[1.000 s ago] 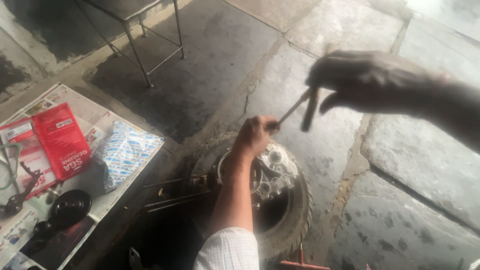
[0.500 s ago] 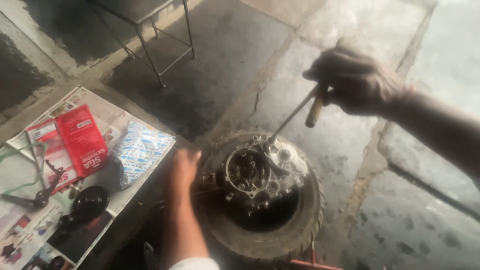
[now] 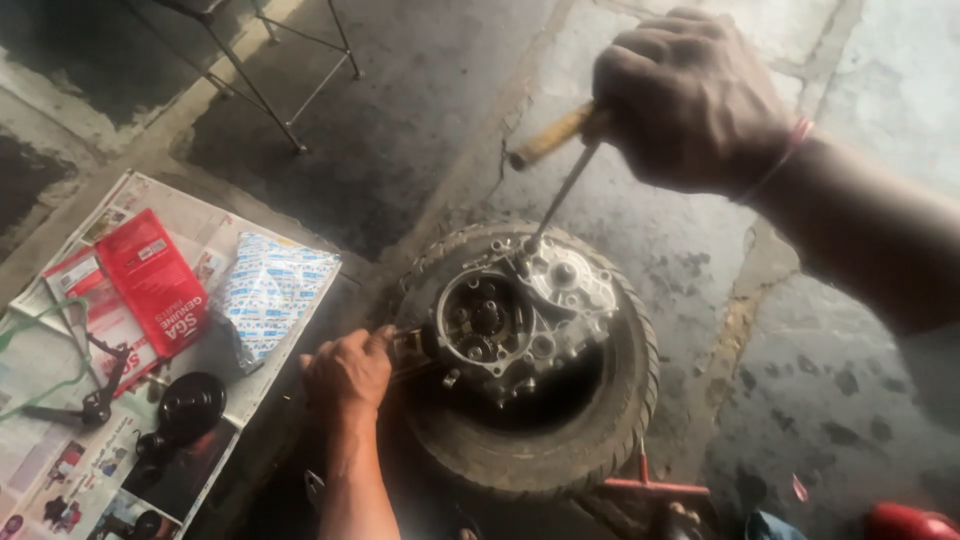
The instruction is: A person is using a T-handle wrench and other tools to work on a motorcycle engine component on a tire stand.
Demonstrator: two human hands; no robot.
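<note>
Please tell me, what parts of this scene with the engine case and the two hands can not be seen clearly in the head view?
- Tool handle: mostly hidden inside the right hand.
- Tool tip: too small to tell where it meets the engine case.
- Left hand: its fingertips are hidden against the case, so its grip is unclear.
- Tyre: its inside is dark under the case.
- Red object: cut off by the bottom edge.

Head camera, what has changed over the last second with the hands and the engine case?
The left hand slid off the top of the engine case to its left edge. The right hand brought the wooden-handled tool down until its tip met the case's top. The case kept resting in the tyre; the red box and blue-white packet stayed on the newspaper.
</note>
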